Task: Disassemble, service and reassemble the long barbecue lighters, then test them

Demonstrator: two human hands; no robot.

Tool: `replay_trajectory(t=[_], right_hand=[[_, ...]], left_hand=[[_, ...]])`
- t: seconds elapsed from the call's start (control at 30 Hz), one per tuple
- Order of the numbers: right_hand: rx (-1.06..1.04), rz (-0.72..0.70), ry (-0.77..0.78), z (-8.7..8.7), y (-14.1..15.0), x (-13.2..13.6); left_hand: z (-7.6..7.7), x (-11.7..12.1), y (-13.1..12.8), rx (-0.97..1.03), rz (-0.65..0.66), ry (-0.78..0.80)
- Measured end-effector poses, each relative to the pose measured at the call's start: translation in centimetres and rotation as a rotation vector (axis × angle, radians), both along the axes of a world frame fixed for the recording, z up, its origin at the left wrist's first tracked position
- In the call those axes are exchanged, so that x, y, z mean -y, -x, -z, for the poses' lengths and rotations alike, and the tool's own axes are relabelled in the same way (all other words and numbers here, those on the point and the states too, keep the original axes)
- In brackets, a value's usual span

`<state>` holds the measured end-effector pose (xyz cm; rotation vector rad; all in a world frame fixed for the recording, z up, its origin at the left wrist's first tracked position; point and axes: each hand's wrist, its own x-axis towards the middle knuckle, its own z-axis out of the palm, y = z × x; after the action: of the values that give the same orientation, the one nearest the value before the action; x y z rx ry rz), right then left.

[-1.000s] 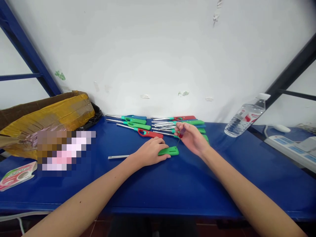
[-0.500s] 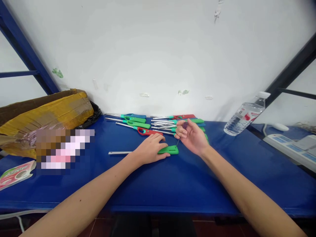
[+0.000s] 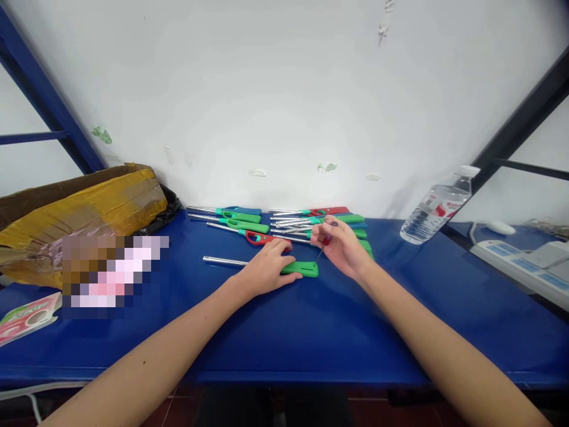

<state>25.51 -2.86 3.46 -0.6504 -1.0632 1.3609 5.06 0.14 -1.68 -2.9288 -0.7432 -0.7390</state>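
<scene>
A green gas lighter (image 3: 304, 268) with a long metal barrel lies flat on the blue table (image 3: 275, 332), its barrel pointing left. My left hand (image 3: 265, 270) is closed over its middle, fingers on the far side and thumb on the near side. My right hand (image 3: 342, 246) grips a small screwdriver (image 3: 326, 239) with a dark reddish handle. The thin shaft slants down to the right end of the green lighter, where its tip meets the handle near a small hole. Behind my hands, a red lighter (image 3: 262, 238) lies close to my left fingers.
More lighters in blue, green and red lie in two groups along the wall, including a red one (image 3: 331, 210). A taped cardboard box (image 3: 89, 201) stands at left, near a flat package (image 3: 30, 317). At right are a water bottle (image 3: 435, 207) and a power strip (image 3: 520, 267).
The screwdriver has tilted more, and my right hand has turned and dropped slightly, showing more of the reddish handle. The green lighter's barrel has swung up a little.
</scene>
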Motion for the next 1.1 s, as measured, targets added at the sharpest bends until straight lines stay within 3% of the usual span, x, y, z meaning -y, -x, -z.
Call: replay_trajectory(t=[0.23,0.37,0.6,0.7,0.93,1.1], right_hand=[[-0.117,-0.113,0.024,-0.4,0.0,0.2],[-0.107,-0.073,0.052,-0.3,-0.2,-0.2],[0.089,0.056,-0.065,0.3,-0.4,-0.6],[0.055,0.110,-0.061,0.3,-0.2,-0.5],[0.021,-0.099,-0.062,0.3,0.0,0.2],[-0.025,-0.147,-0.036,-0.1,0.0,0.5]], left_hand=[[0.4,0.0,-0.3,0.074,-0.015,0.068],[0.3,0.1,-0.5,0.083,-0.037,0.065],[0.2,0.3,-0.6,0.096,-0.050,0.050],[0.4,0.3,-0.5,0.112,-0.035,0.031],[0.5,0.2,-0.6,0.114,-0.037,0.028],[0.5,0.2,-0.6,0.123,-0.021,0.034]])
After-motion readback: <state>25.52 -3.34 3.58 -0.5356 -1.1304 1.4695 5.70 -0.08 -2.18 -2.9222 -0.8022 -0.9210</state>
